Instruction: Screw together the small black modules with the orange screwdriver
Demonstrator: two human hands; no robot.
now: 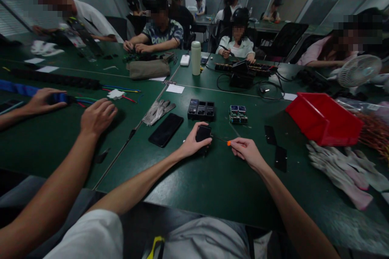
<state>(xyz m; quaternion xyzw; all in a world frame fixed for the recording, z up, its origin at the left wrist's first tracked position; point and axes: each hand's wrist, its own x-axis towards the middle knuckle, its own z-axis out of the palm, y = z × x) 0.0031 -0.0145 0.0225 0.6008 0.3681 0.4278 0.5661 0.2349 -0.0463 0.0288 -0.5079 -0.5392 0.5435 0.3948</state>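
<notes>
My left hand point(195, 141) is closed around a small black box-shaped device point(203, 132) on the green table. My right hand point(245, 150) pinches the orange end of a thin dark tool point(229, 143), whose shaft points left to the device's right side. Its exact kind is too small to make out, and I cannot tell whether the tip touches. Just beyond the device stands a black three-part block point(201, 109). Small circuit boards point(238, 114) sit above my right hand. Two flat black plates point(275, 148) lie to its right.
A black phone point(165, 130) and a grey glove point(158, 111) lie left of the device. At right are a red bin point(323, 119) and work gloves point(340, 172). A green bottle point(196, 58) stands farther back. A neighbour's hands point(99, 116) work at left; other people sit around.
</notes>
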